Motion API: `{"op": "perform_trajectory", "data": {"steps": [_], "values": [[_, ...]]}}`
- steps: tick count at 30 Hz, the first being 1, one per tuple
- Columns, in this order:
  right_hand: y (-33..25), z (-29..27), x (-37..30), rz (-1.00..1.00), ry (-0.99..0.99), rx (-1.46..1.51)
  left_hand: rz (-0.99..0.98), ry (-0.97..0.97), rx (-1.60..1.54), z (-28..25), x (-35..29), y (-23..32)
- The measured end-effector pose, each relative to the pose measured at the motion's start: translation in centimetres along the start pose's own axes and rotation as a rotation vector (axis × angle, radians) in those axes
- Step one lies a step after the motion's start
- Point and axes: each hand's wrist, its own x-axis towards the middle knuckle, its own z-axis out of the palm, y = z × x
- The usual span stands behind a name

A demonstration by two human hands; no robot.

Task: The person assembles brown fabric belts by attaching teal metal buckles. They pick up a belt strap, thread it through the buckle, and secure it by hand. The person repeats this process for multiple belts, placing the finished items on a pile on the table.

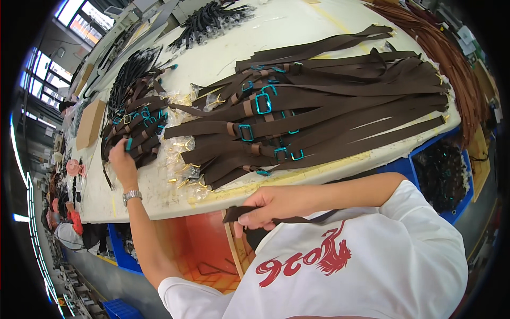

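Observation:
My left hand (123, 162) reaches into a pile of short dark brown straps with buckles (143, 125) on the left side of the table. Its fingers are closed at a teal-wrapped buckle (128, 144) on the pile's near side. Close to my shirt, my right hand (265, 207) grips a dark brown strap (297, 219), its end sticking out past the thumb. The rest of that strap trails to the right under my forearm. Ahead lies a large spread of long brown straps (366, 101), several with teal-covered buckles (263, 103) and lighter brown loops.
Small clear plastic bags (183, 151) lie between the two piles. Black straps (133, 74) and another black bundle (210, 21) sit farther back. Reddish-brown straps (451, 64) hang at the far right. A blue crate (451, 215) stands below the table's right end; a cardboard piece (91, 123) is left.

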Motion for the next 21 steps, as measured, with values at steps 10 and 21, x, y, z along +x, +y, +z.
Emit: {"op": "perform_trajectory", "data": {"steps": [10, 21], "values": [[-0.1, -0.8, 1.4, -0.003, 0.041, 0.233, -0.536, -0.422, -0.896, -21.5, 3.1, 16.7], [2.3, -0.9, -1.4, -0.109, 0.278, 0.338, -0.322, -0.475, -0.682, -14.3, -12.0, 34.1]]}}
